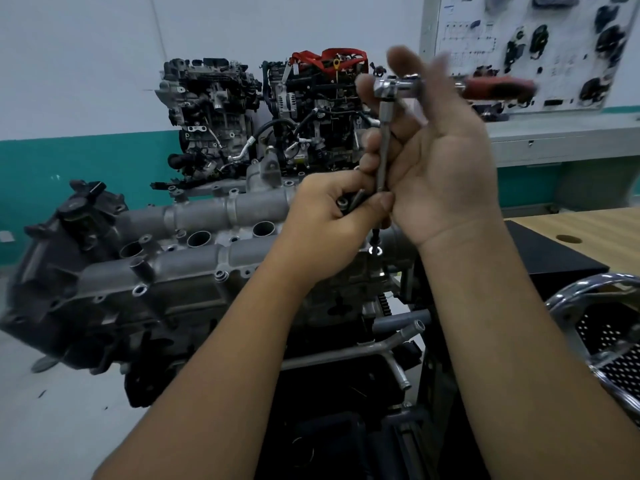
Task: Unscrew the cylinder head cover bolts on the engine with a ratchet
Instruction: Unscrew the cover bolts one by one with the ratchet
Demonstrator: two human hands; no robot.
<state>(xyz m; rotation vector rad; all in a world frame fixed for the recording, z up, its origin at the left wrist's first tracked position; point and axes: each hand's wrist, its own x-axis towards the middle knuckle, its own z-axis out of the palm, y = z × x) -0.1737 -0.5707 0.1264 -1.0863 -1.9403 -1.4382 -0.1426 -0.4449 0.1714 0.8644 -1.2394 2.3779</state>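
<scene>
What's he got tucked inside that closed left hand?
The left hand curls round a few loose dark bolts; one washered head and a shank poke out by the thumb. Its fingers also pinch the ratchet extension's lower end. How many bolts lie deeper inside is hidden.

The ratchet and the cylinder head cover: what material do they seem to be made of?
Ratchet: head and extension bar look like polished, probably chromed steel, with bright mirror-like highlights. Its blurred red handle is likely plastic or rubber, but that is unclear.
Cylinder head cover: seems to be cast aluminium, with a dull, matte grey, slightly grainy surface and rounded cast shapes.
</scene>
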